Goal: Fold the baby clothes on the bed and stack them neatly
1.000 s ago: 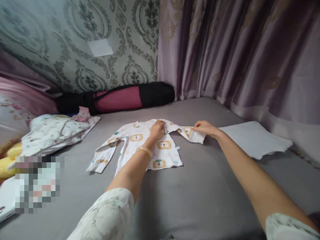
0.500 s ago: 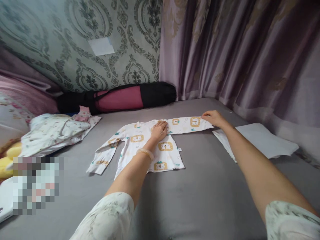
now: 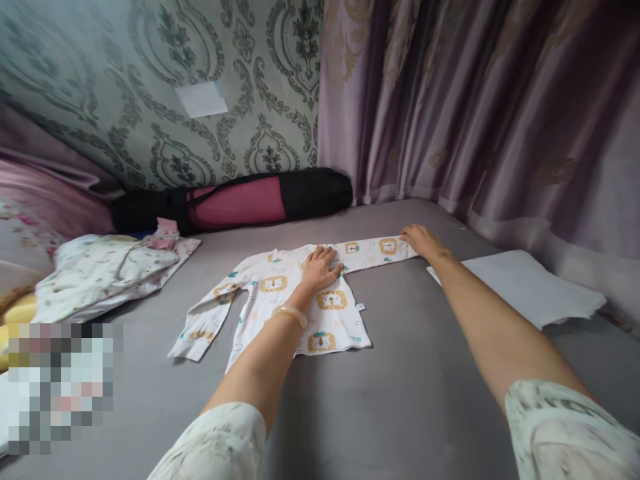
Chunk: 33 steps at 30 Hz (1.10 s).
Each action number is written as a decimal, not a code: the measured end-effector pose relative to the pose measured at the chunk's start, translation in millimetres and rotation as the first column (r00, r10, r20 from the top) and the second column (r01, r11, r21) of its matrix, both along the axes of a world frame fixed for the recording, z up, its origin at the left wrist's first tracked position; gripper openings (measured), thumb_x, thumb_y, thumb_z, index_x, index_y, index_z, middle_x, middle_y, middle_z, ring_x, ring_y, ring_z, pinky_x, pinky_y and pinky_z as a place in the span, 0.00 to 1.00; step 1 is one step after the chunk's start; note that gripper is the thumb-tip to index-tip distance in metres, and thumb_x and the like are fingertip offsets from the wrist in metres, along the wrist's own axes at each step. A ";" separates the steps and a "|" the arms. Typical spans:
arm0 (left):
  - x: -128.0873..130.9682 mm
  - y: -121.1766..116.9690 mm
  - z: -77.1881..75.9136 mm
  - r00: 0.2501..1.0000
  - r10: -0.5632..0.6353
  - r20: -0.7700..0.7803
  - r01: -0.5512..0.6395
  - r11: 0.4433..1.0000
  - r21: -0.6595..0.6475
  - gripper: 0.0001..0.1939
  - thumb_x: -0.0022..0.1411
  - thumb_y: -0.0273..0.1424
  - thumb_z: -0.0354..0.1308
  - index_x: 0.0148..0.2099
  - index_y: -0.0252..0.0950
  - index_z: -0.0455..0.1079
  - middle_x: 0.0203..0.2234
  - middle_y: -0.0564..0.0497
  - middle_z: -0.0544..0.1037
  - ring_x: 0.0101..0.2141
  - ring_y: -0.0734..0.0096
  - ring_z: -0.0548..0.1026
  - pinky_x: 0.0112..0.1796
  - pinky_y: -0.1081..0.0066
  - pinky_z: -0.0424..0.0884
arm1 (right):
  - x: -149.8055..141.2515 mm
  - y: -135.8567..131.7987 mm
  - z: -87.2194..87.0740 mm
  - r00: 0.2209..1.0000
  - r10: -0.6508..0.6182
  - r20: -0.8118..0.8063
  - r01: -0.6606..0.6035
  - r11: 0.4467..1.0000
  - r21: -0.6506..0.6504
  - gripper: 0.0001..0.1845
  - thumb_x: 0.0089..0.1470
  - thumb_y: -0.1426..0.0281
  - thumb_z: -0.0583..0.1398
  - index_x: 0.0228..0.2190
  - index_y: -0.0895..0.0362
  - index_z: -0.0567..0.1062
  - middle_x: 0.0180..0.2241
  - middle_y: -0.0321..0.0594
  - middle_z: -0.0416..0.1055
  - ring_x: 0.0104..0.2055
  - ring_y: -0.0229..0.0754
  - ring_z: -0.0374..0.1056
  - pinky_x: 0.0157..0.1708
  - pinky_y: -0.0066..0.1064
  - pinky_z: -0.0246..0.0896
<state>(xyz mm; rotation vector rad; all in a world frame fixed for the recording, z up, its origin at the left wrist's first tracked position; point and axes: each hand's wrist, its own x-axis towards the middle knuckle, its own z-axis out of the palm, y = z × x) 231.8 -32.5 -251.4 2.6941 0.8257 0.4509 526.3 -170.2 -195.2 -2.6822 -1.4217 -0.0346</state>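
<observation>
Left hand: open, palm down on the shirt, gripping nothing. Right hand: partly curled at the cuff, grip indeterminate. Sleeve lies straight between.

Ahead of me stands a wall in pale grey-green damask paper, with a small white rectangular sheet on it. Shiny mauve curtains with gold motifs drop in folds on the right, to a flat surface under plain grey cloth. The light is soft and dim.
</observation>
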 end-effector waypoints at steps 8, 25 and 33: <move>0.5 -2.7 2.1 1.000 -0.005 0.002 0.005 1.000 0.008 0.28 0.65 0.46 0.50 0.62 0.39 0.63 0.63 0.46 0.64 0.65 0.56 0.54 0.63 0.55 0.50 | -12.2 1.3 -17.2 0.926 -0.342 -0.159 0.353 0.934 0.049 0.24 0.62 0.61 0.55 0.54 0.63 0.70 0.50 0.61 0.70 0.51 0.56 0.69 0.44 0.41 0.63; 1.5 -3.2 0.6 1.000 -0.008 -0.018 0.009 0.999 0.045 0.26 0.67 0.45 0.46 0.63 0.42 0.61 0.64 0.48 0.63 0.64 0.57 0.55 0.62 0.55 0.51 | -48.9 4.3 -13.0 0.926 -0.338 0.167 0.343 0.939 0.000 0.21 0.60 0.79 0.47 0.46 0.67 0.76 0.50 0.65 0.69 0.55 0.58 0.65 0.50 0.46 0.57; 2.1 -4.4 2.2 0.999 0.009 -0.048 -0.006 0.999 0.052 0.26 0.66 0.42 0.47 0.64 0.42 0.60 0.64 0.48 0.62 0.65 0.56 0.53 0.62 0.55 0.50 | -147.9 55.2 -26.2 0.948 0.310 -0.075 -0.304 0.949 0.077 0.27 0.66 0.65 0.42 0.61 0.61 0.63 0.65 0.51 0.55 0.68 0.51 0.45 0.65 0.48 0.35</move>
